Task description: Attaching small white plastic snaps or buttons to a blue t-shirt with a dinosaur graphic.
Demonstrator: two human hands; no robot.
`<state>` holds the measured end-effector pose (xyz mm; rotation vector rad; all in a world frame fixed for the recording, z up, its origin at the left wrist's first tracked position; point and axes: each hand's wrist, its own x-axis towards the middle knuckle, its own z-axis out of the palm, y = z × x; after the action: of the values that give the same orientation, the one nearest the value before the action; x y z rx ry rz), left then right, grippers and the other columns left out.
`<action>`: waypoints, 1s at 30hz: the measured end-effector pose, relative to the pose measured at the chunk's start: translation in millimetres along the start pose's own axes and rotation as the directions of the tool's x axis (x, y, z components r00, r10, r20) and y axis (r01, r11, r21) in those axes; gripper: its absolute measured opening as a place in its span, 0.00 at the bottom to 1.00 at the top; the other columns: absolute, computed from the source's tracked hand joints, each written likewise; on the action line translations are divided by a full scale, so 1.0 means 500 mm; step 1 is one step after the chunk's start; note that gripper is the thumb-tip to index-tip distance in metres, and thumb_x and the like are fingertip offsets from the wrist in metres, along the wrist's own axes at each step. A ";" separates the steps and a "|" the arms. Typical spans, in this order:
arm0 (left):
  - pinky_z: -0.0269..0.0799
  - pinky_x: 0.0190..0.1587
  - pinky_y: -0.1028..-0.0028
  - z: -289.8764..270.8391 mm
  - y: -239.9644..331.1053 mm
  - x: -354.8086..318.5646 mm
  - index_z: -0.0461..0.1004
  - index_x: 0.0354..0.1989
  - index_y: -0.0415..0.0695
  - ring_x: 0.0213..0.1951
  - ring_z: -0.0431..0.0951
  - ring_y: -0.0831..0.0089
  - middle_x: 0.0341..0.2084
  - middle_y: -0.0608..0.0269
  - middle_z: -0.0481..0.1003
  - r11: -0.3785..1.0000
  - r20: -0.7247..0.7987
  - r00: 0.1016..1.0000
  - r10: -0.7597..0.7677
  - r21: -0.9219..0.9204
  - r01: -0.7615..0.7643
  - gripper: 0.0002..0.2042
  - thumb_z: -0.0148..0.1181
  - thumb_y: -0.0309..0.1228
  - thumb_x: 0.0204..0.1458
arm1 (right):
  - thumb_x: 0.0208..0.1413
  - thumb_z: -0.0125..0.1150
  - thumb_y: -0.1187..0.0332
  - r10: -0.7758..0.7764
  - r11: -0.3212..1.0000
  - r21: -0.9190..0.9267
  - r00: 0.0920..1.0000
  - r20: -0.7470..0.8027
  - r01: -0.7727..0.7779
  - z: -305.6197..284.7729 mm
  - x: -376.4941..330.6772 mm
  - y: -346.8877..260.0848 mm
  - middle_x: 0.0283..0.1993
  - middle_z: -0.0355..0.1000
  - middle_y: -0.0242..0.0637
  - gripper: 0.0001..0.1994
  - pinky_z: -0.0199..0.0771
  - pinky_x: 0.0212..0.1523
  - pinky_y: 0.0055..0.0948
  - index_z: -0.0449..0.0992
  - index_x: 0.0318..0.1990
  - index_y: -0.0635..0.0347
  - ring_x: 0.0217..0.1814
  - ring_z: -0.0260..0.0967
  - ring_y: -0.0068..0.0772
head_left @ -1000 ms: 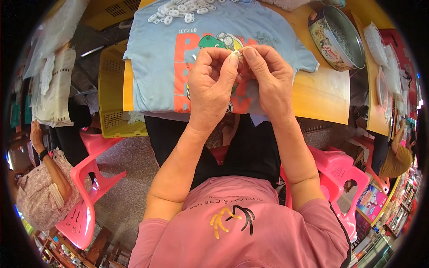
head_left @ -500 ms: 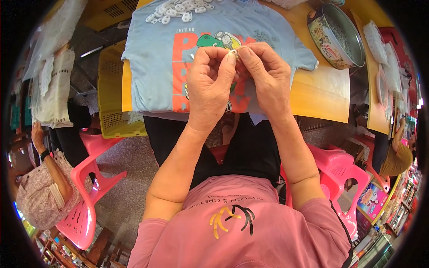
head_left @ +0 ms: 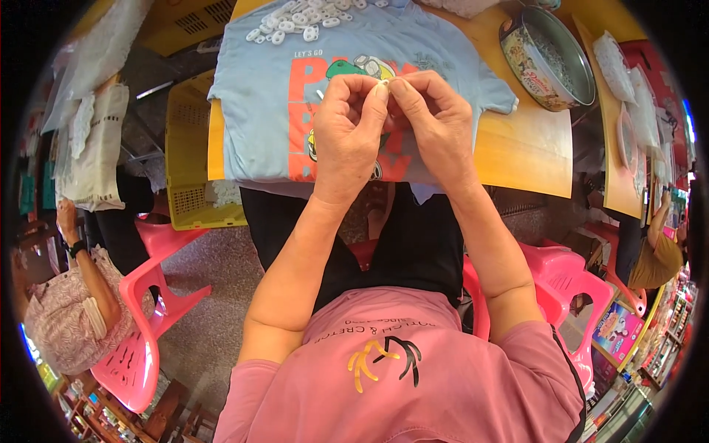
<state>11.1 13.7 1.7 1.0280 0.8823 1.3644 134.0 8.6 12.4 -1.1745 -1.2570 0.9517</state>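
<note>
Over a light-blue printed T-shirt [head_left: 251,133], my left hand [head_left: 348,122] and my right hand [head_left: 430,118] meet with thumbs and fingertips pinched together. Between them is a small white plastic piece [head_left: 385,83], mostly covered by the fingertips. A thin white end [head_left: 320,94] sticks out beside my left fingers; what it belongs to is hidden. Beyond my hands, on the shirt, lies a heap of small white oval plastic pieces with holes [head_left: 295,18].
The shirt covers much of a yellow-brown table [head_left: 532,151]. At the far right stands an oval tin [head_left: 539,70] holding many small greyish parts. A yellow crate [head_left: 188,196] is at left, pink chairs [head_left: 144,325] at both sides. Other people [head_left: 77,310] sit left and right.
The view has shifted slightly. My hands stay pinched together at the same place over the shirt, and less of the white piece shows between the fingertips.
</note>
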 end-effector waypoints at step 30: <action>0.57 0.28 0.84 0.000 0.006 -0.008 0.66 0.38 0.43 0.26 0.60 0.87 0.23 0.75 0.64 0.983 0.181 0.980 0.080 0.148 -0.108 0.07 0.46 0.32 0.66 | 0.64 0.52 0.72 -0.231 0.889 -0.275 0.876 0.423 0.367 -0.081 0.043 -0.030 0.28 0.68 0.35 0.06 0.66 0.26 0.25 0.71 0.36 0.66 0.24 0.65 0.25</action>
<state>9.9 9.5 4.0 1.3057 0.8282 1.2750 175.2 21.8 33.4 -1.0364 -1.9282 0.7557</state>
